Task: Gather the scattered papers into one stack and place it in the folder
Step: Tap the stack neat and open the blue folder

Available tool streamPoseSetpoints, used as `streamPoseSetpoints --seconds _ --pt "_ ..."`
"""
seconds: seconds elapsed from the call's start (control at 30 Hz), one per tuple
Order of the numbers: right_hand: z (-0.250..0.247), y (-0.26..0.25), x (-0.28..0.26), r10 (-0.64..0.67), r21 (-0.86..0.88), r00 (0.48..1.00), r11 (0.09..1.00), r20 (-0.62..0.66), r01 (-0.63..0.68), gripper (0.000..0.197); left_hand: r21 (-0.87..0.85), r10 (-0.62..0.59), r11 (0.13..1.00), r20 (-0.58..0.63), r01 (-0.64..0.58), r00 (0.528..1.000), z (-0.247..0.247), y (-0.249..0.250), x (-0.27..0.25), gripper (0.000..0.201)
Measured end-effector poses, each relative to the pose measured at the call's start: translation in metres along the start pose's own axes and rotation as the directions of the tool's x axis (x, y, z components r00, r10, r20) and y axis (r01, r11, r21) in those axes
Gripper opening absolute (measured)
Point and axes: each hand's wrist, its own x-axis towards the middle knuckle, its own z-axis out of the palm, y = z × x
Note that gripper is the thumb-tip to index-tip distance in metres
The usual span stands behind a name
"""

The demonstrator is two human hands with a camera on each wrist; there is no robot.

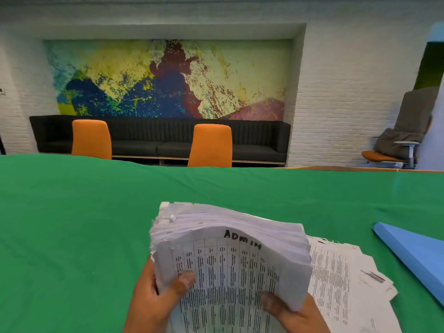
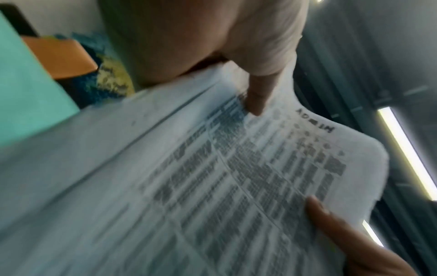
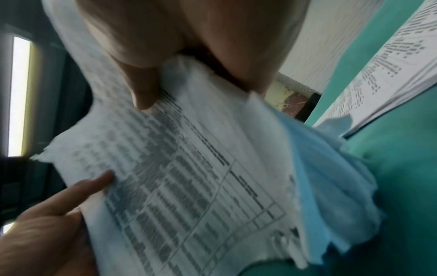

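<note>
- Thick stack of papers [image 1: 228, 251] gripped in both hands, raised above the near edge of the desk [image 1: 72, 224], top sheet a printed table with "ADMIN" handwritten at its head.
- Left hand [image 1: 153, 299] clamped on the stack's left side, thumb [image 1: 179, 284] pressed across the top sheet, remaining fingers hidden beneath.
- Right hand [image 1: 288, 311] clamped on the stack's lower right corner, thumb [image 1: 270, 300] flat on the print, fingers tucked under the pile.
- Stack bowed upward in the middle, far edges ragged and fanned, not squared.
- More loose printed sheets [image 1: 341, 280] spread flat on the green cloth just right of the held stack, overlapping one another, partly under its right edge.
- Blue folder [image 1: 418, 255] lying on the desk toward the right edge, beyond the loose sheets, apart from both hands.
- Left wrist view: blurred, thumb [image 2: 254, 100] on the same top sheet [image 2: 236, 177], "ADMIN" legible near the sheet's far edge.
- Right wrist view: thumb [image 3: 144, 89] on the sheet, the other hand's thumb [image 3: 94, 184] on the opposite margin.
- Two orange chairs [image 1: 211, 145] and a dark bench [image 1: 168, 138] beyond the desk's far edge, colourful mural [image 1: 168, 78] above.
</note>
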Motion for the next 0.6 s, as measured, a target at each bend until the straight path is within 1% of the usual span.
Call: streamPoseSetpoints --seconds 0.03,0.1,0.17,0.23,0.3,0.33,0.37,0.4,0.43,0.5,0.53,0.57,0.6 --pt "-0.002 0.003 0.002 0.002 0.002 1.000 1.000 0.000 -0.002 0.072 -0.007 0.033 0.999 0.019 -0.032 0.999 -0.002 0.010 0.002 0.090" --pt "-0.005 -0.001 0.004 -0.009 0.000 0.999 1.000 0.041 0.009 0.070 0.006 0.132 0.991 0.039 -0.132 0.990 -0.005 0.030 0.008 0.091" --pt "-0.006 -0.001 0.005 -0.009 0.007 0.998 1.000 0.069 0.008 0.070 0.089 0.241 0.965 0.071 -0.247 0.968 -0.009 0.049 0.018 0.092" --pt "-0.007 0.000 0.007 -0.015 0.015 0.997 1.000 0.073 0.014 0.070 0.204 0.349 0.906 0.135 -0.371 0.927 -0.015 0.065 0.030 0.096" --pt "-0.007 0.001 0.007 -0.031 0.026 0.997 0.999 0.064 0.030 0.069 0.365 0.397 0.808 0.245 -0.463 0.885 -0.019 0.078 0.039 0.085" --pt "-0.007 0.002 0.006 -0.046 0.036 0.997 0.998 0.062 0.044 0.065 0.428 0.390 0.761 0.299 -0.488 0.871 -0.021 0.081 0.043 0.076" --pt "-0.007 -0.001 0.004 -0.040 0.060 0.996 0.998 0.080 0.035 0.061 0.452 0.375 0.742 0.333 -0.495 0.865 -0.022 0.084 0.046 0.067" --pt "-0.006 -0.001 0.003 -0.042 0.090 0.994 0.995 0.101 0.033 0.061 0.453 0.361 0.745 0.342 -0.489 0.867 -0.023 0.086 0.048 0.059" --pt "-0.006 0.000 0.003 -0.041 0.120 0.993 0.992 0.109 0.027 0.067 0.441 0.358 0.753 0.347 -0.488 0.867 -0.023 0.087 0.048 0.053" --pt "-0.007 0.005 0.003 -0.041 0.150 0.995 0.988 0.094 0.027 0.095 0.416 0.372 0.767 0.331 -0.488 0.867 -0.025 0.085 0.045 0.051" --pt "-0.008 0.007 0.004 -0.048 0.154 0.995 0.987 0.092 0.033 0.099 0.377 0.368 0.800 0.306 -0.467 0.878 -0.026 0.083 0.041 0.057" --pt "-0.008 0.006 0.005 -0.048 0.156 0.994 0.987 0.101 0.032 0.090 0.301 0.331 0.863 0.268 -0.405 0.905 -0.027 0.077 0.037 0.072" --pt "-0.009 0.006 0.006 -0.050 0.153 0.993 0.988 0.111 0.033 0.076 0.184 0.256 0.936 0.235 -0.301 0.938 -0.027 0.071 0.033 0.092"
